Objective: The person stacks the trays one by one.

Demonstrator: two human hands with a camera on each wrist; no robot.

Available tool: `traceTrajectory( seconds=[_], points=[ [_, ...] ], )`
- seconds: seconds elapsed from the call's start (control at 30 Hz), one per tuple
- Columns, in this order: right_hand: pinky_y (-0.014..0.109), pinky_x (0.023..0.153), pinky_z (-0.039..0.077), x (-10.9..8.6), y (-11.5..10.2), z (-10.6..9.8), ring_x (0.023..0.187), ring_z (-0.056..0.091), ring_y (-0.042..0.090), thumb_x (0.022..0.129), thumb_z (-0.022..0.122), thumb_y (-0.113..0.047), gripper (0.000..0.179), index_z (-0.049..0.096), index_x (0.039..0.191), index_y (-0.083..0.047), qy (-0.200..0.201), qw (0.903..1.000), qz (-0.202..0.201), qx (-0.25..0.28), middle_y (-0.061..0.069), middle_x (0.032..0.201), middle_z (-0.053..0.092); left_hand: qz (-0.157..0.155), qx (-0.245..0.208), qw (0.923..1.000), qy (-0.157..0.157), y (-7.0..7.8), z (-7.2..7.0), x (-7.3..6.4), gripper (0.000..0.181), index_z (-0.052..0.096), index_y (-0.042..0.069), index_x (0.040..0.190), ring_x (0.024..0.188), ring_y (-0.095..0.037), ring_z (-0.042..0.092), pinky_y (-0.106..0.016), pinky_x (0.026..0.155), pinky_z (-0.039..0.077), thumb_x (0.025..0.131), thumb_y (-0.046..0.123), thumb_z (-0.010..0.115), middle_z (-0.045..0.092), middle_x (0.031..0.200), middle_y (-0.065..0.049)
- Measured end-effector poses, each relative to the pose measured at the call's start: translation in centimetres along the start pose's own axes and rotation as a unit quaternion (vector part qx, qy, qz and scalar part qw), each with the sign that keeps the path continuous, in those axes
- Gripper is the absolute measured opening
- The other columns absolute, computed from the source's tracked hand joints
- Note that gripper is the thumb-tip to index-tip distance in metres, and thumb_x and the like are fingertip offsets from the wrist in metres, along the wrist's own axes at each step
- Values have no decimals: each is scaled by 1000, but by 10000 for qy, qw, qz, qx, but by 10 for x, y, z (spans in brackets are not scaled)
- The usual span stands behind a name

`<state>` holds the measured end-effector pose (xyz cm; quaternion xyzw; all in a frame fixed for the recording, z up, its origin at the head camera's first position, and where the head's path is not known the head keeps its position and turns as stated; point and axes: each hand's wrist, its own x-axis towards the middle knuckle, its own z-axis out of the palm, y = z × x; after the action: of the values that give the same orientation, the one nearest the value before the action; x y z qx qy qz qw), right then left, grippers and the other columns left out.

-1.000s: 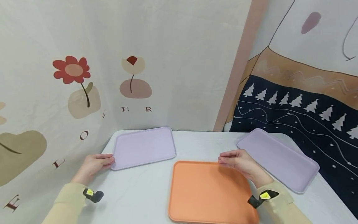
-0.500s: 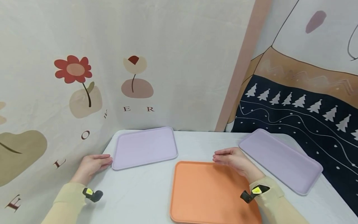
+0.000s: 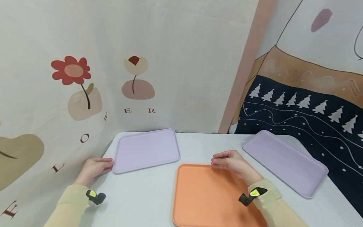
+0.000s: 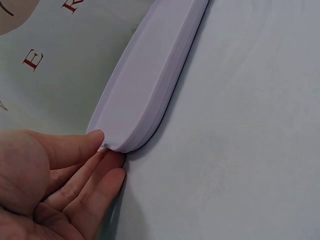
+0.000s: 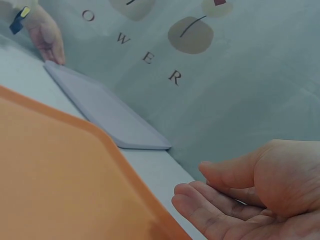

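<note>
My left hand (image 3: 95, 168) is at the near left corner of a lilac rectangular tray (image 3: 147, 148). In the left wrist view the thumb (image 4: 75, 147) lies on the rim of that tray (image 4: 140, 90) and the fingers (image 4: 102, 192) curl in under it, pinching the corner. The tray's side shows several layered ridges. Over the far edge of an orange tray (image 3: 210, 195) hovers my right hand (image 3: 233, 164), its fingers slightly bent with nothing between them. The right wrist view shows its thumb (image 5: 232, 170) apart from the fingertips.
A second lilac tray (image 3: 286, 164) lies slanted at the right side of the white table (image 3: 136, 195). Behind the table hangs a printed cloth (image 3: 193, 63) with flowers and letters. Dark cloth with white trees (image 3: 297, 126) borders the right edge.
My right hand has moved left along the far edge of the orange tray. The left hand stays at the lilac tray's corner, and the trays keep their places.
</note>
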<state>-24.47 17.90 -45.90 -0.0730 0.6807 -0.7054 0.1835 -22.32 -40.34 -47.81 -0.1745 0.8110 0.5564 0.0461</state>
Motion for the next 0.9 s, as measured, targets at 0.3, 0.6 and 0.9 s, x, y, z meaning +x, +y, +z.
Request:
traceTrajectory(
  seconds=[0.3,0.6,0.9],
  points=[
    [46,96,61,6,1,10,100,76,30,99,69,7,42,53,131,28,-56,10000,4,-69,34,117,70,-4,-39,10000,23,2,4,-3,54,56,-24,134,86,-5,70,-27,80,64,95,5,79,69,122,-30],
    [46,95,61,13,2,21,98,76,30,97,68,10,41,53,131,28,-59,9999,67,134,31,114,72,318,944,9947,246,7,14,-2,46,63,-22,124,85,-9,67,-19,69,59,94,9,78,68,119,-33],
    [48,95,61,18,-1,29,98,76,31,97,69,10,42,53,131,27,2,9999,166,23,33,115,71,69,783,9962,374,7,17,2,39,63,-20,123,97,-25,69,-30,78,63,96,6,73,63,125,-37]
  ],
)
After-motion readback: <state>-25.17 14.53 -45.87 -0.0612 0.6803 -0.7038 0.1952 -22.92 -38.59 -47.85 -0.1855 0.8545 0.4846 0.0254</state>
